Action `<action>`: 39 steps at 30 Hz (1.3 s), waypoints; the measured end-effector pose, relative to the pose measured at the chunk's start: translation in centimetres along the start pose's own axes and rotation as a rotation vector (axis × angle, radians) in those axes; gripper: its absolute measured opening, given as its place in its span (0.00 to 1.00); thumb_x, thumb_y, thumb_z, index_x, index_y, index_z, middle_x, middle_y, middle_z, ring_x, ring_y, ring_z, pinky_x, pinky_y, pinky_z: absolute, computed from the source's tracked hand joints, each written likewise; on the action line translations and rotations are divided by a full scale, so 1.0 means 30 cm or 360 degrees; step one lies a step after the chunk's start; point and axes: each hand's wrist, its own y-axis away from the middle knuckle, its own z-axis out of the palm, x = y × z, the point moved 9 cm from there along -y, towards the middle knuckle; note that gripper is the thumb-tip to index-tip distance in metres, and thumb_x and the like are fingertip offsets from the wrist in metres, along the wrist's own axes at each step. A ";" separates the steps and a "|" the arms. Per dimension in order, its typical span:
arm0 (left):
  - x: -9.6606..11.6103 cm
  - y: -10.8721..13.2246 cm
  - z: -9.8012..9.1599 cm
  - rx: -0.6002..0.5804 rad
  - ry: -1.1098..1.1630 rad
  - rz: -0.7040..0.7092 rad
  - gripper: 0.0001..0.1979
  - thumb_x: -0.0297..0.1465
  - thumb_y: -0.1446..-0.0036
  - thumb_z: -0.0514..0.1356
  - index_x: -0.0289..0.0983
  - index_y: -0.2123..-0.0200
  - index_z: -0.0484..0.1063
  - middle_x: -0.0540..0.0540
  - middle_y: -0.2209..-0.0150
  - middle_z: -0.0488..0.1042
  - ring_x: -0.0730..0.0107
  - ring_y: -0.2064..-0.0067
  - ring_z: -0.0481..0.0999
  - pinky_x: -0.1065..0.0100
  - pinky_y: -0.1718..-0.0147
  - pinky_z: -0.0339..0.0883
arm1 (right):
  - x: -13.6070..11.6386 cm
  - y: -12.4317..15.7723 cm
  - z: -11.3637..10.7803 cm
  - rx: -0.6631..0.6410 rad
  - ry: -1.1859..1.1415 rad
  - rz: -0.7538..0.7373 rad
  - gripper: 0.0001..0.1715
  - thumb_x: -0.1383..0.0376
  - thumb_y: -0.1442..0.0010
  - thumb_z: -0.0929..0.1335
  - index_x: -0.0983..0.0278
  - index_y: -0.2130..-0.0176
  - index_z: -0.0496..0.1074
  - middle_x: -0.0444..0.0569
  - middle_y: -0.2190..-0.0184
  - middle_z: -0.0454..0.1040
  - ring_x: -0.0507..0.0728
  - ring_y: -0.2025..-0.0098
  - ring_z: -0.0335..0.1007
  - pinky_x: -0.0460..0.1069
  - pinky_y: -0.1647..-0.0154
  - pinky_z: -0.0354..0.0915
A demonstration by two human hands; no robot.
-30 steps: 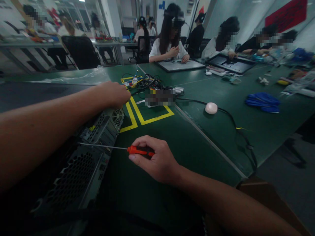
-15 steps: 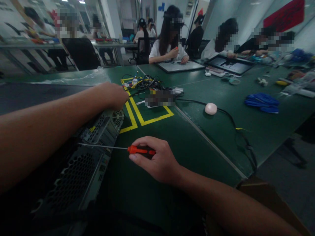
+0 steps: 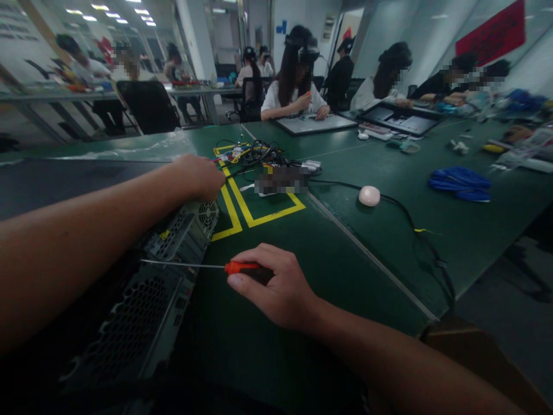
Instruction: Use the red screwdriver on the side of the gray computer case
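Note:
A desktop computer case [image 3: 147, 300] lies on its side on the green table [image 3: 345, 271], its perforated rear panel and fan grille facing me. My right hand [image 3: 276, 288] is closed round the red and black handle of a long thin screwdriver [image 3: 203, 266], whose tip points left onto the rear panel. My left hand [image 3: 201, 176] rests curled over the far top corner of the case, fingers closed on its edge.
Yellow tape squares [image 3: 254, 204] and a tangle of cables [image 3: 254, 154] lie beyond the case. A pink round object [image 3: 370, 195] on a black cord sits to the right, with blue gloves [image 3: 461, 183] further right. Several people work at the table's far side.
The view has tilted slightly, so everything sits a little lower in frame. Both hands and the screwdriver keep their places on the case.

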 end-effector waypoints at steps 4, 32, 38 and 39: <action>-0.005 -0.006 0.004 0.0038 0.0052 0.0024 0.21 0.28 0.41 0.61 0.40 0.49 0.89 0.31 0.47 0.87 0.38 0.42 0.82 0.42 0.42 0.75 | 0.005 -0.001 0.016 -0.0077 -0.0011 0.0061 0.13 0.57 0.27 0.73 0.63 0.56 0.85 0.48 0.64 0.82 0.55 0.66 0.75 0.49 0.62 0.68; -0.012 -0.033 0.037 0.0026 -0.0066 0.0101 0.22 0.31 0.41 0.60 0.42 0.47 0.88 0.34 0.48 0.88 0.42 0.44 0.81 0.47 0.45 0.77 | 0.019 0.005 0.013 -0.0049 -0.0067 0.0060 0.10 0.58 0.31 0.77 0.61 0.54 0.83 0.48 0.61 0.84 0.55 0.64 0.79 0.49 0.60 0.72; -0.007 -0.028 0.031 0.0001 -0.0077 0.0086 0.23 0.30 0.41 0.60 0.40 0.47 0.88 0.31 0.48 0.87 0.38 0.44 0.82 0.42 0.45 0.78 | 0.014 0.002 0.011 -0.0060 -0.0062 0.0063 0.11 0.58 0.31 0.77 0.62 0.54 0.83 0.48 0.62 0.84 0.55 0.65 0.77 0.49 0.62 0.71; -0.007 -0.028 0.033 -0.0011 -0.0073 0.0092 0.23 0.30 0.41 0.60 0.40 0.47 0.89 0.31 0.48 0.87 0.37 0.44 0.82 0.42 0.45 0.78 | 0.012 0.002 0.011 -0.0057 -0.0064 0.0050 0.11 0.58 0.31 0.77 0.62 0.54 0.84 0.48 0.62 0.84 0.54 0.65 0.77 0.49 0.62 0.71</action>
